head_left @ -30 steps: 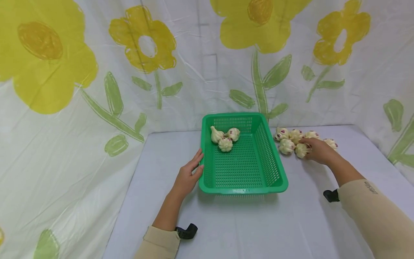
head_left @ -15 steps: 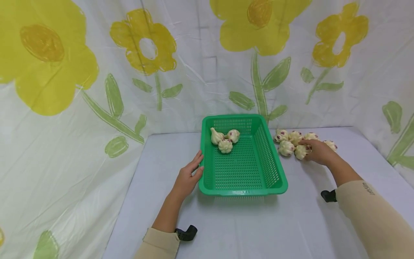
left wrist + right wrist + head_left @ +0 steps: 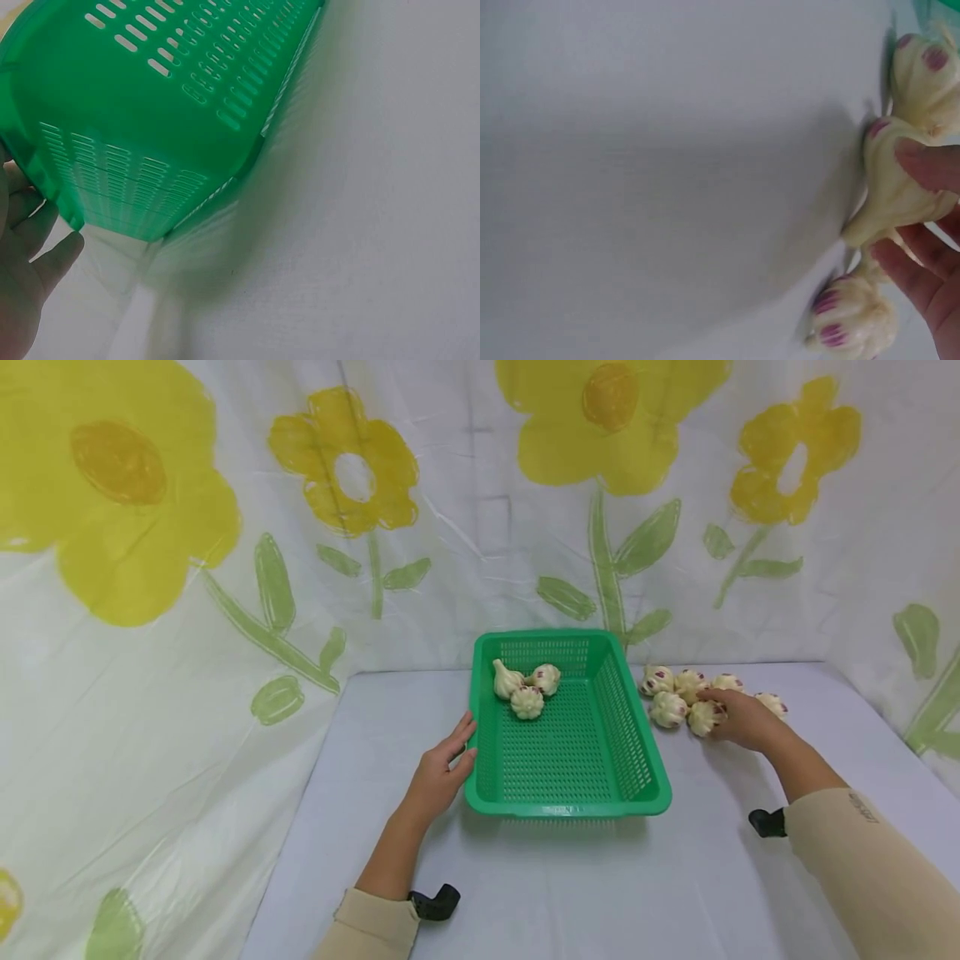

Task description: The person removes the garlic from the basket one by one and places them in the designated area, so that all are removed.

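A green plastic basket (image 3: pixel 566 810) with slotted walls stands on the table, three garlic bulbs (image 3: pixel 527 702) grouped in its far left part. Against its left rim rest the fairly straight fingers of my left hand (image 3: pixel 437 777); in the left wrist view the thumb (image 3: pixel 60 261) is close to the rim. Right of the basket, my right hand (image 3: pixel 746 720) grips a garlic bulb (image 3: pixel 703 718) at the near side of a cluster. The right wrist view has the thumb (image 3: pixel 932 165) on that bulb (image 3: pixel 891 176), with fingers on its other side.
Several more garlic bulbs (image 3: pixel 669 709) lie close around the gripped one, and one (image 3: pixel 771 703) sits just beyond the right hand. A white sheet (image 3: pixel 480 552) with painted yellow flowers hangs behind the white table (image 3: pixel 555 893).
The scene sits slightly lower in the head view. Both hands keep their places at the basket rim and on the garlic bulb.
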Demonstrator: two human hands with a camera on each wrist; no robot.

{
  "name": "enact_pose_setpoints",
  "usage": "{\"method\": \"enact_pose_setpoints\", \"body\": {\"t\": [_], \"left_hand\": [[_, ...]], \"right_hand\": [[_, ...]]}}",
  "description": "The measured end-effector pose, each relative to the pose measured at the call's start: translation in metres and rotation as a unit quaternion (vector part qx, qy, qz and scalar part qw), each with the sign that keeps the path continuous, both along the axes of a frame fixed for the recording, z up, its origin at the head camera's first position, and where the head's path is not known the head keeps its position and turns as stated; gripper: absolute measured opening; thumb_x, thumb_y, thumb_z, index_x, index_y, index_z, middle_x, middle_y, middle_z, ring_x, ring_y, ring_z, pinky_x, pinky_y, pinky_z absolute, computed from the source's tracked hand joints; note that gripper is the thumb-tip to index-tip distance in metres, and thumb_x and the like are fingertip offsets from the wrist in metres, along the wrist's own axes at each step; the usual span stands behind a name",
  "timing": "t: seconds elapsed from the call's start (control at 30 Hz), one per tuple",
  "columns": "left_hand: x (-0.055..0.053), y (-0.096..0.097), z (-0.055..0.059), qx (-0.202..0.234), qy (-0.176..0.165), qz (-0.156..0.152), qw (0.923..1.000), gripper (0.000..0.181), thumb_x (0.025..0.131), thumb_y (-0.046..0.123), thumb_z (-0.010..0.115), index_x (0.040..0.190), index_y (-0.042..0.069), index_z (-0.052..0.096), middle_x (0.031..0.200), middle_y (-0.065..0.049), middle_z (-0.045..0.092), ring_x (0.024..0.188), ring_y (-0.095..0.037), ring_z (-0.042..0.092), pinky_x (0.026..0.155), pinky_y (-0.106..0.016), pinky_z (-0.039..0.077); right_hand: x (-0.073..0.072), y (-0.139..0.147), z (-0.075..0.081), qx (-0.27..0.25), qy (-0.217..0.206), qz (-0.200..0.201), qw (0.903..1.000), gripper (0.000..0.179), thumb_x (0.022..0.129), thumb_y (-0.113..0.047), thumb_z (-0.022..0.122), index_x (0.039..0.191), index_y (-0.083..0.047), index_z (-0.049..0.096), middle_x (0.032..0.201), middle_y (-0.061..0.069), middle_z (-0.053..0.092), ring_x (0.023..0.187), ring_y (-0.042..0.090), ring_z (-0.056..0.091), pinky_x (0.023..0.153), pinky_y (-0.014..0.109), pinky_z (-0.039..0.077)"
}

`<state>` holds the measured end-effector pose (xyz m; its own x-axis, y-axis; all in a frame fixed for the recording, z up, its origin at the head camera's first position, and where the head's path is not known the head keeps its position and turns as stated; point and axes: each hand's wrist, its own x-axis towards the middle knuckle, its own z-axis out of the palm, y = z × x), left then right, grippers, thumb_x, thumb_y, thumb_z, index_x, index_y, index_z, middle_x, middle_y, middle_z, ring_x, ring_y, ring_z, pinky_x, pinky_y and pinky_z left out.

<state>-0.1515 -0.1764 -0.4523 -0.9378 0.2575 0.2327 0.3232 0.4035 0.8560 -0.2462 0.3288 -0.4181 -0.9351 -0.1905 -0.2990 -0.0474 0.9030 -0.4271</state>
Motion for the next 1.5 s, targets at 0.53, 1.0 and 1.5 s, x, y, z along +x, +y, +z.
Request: {"method": "enact_pose_setpoints", "body": {"t": [0.53,1.0,1.5], "left_hand": [[0.001,0.002,0.004,-0.011,-0.010,0.011,0.9998,0.050,0.103,0.028,0.050,0.150,0.013,0.042,0.159,0.013,0.029,0.143,-0.009,0.034,0.113,-0.035,0.038],[0.002,0.002,0.003,-0.008,-0.009,0.009,0.9999,0.049,0.104,0.028,0.050,0.150,0.014,0.041,0.159,0.011,0.029,0.143,-0.010,0.035,0.112,-0.037,0.040],[0.002,0.002,0.005,-0.001,-0.010,0.003,0.9999,0.049,0.104,0.028,0.050,0.150,0.014,0.041,0.161,0.004,0.030,0.144,-0.010,0.033,0.112,-0.038,0.040]], "right_hand": [[-0.017,-0.018,0.062,0.040,-0.064,0.093,0.9928,0.071,0.086,-0.021,0.075,0.142,0.006,0.043,0.137,0.038,0.047,0.124,0.057,0.044,0.093,0.066,0.045],[-0.036,-0.072,0.117,0.044,-0.096,0.161,0.9814,0.077,0.087,-0.040,0.074,0.145,0.000,0.044,0.140,0.033,0.048,0.127,0.054,0.045,0.096,0.064,0.046],[-0.047,-0.153,0.129,0.035,-0.061,0.196,0.9780,0.075,0.090,-0.036,0.071,0.150,-0.005,0.039,0.145,0.026,0.048,0.130,0.046,0.047,0.100,0.059,0.046]]}}
